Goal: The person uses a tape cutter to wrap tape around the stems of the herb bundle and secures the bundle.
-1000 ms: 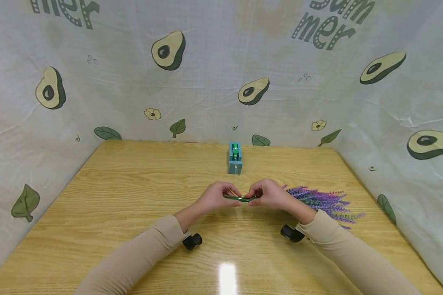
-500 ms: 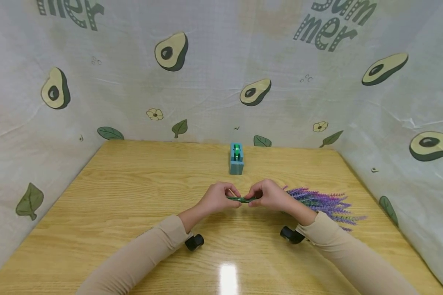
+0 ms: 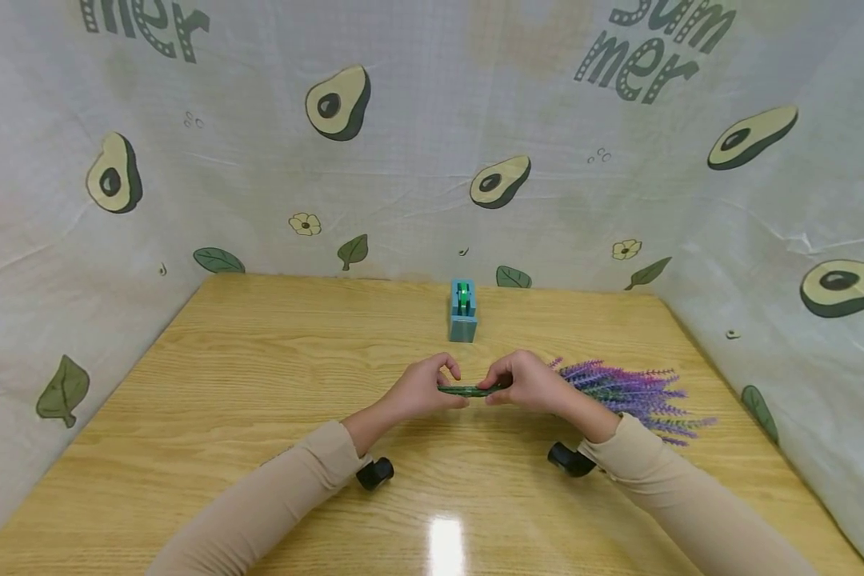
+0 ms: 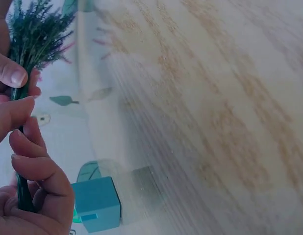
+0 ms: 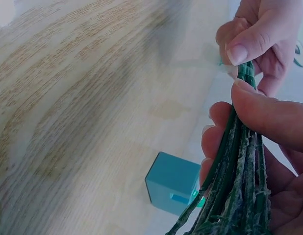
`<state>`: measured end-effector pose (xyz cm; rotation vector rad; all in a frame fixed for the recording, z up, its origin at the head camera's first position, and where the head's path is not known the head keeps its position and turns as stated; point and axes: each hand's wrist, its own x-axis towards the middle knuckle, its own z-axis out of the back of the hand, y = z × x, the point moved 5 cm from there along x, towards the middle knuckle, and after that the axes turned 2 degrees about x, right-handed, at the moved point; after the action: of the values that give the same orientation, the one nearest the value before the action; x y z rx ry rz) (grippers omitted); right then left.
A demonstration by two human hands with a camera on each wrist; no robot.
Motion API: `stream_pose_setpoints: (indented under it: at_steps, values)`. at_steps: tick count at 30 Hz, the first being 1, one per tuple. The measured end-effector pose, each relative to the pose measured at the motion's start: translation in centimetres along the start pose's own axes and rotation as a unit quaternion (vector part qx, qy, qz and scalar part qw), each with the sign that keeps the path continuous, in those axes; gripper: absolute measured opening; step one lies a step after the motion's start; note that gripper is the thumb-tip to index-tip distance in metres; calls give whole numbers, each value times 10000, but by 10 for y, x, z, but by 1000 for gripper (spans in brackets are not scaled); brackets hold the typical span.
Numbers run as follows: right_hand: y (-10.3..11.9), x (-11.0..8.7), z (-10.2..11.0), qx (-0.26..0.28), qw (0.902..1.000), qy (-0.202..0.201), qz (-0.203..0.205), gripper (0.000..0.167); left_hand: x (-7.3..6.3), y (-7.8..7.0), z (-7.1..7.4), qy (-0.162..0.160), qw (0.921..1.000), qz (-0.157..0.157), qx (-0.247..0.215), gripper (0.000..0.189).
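Both hands meet over the middle of the table, at the stem end of a bunch of artificial lavender [image 3: 619,392]. The right hand [image 3: 522,380] grips the bundled green stems [image 5: 239,161], thumb on one side and fingers curled on the other. Beyond it, the left hand [image 3: 425,384] holds the stem ends, its fingers curled round them in the left wrist view. In the head view its index finger arches above the stems, apart from the thumb below. Purple and pink flower heads spread rightward, partly behind the right forearm. Dark green foliage [image 4: 38,34] shows in the left wrist view.
A blue tape dispenser [image 3: 464,326] with a green roll stands near the back of the wooden table [image 3: 259,352]. A pale sheet [image 3: 418,128] printed with avocados and leaves hangs at the back and sides. Black wrist cameras [image 3: 376,474] sit under both sleeves.
The left index finger has lifted away from the stems, showing more of their end. The right hand keeps its grip. The head view has shifted slightly.
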<state>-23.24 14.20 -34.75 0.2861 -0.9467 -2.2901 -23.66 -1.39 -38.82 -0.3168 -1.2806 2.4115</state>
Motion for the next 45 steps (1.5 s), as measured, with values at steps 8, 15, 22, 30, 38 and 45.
stream_pose_setpoints:
  at_steps: [8, 15, 22, 30, 38, 45]
  values:
    - [-1, -1, 2, -108, 9999, -6, 15, 11, 3, 6, -3, 823, 9914, 238, -992, 37]
    - [-3, -2, 3, -96, 9999, -17, -57, 11, 2, 8, -4, 1726, 9584, 547, -2206, 45]
    - [-4, -1, 3, -113, 9999, -7, -54, 10, -1, 7, -6, 2346, 9285, 758, -2775, 44]
    - [-3, -1, 3, -122, 9999, -50, -69, 10, -4, 5, -5, 2355, 9235, 853, -2907, 45]
    - [-6, -1, 3, -53, 9998, -75, -175, 11, -3, 10, -5, 1972, 9173, 1124, -3272, 45]
    - [-7, -2, 4, -86, 9997, -116, -212, 10, 1, 9, -4, 1741, 9292, 756, -3172, 48]
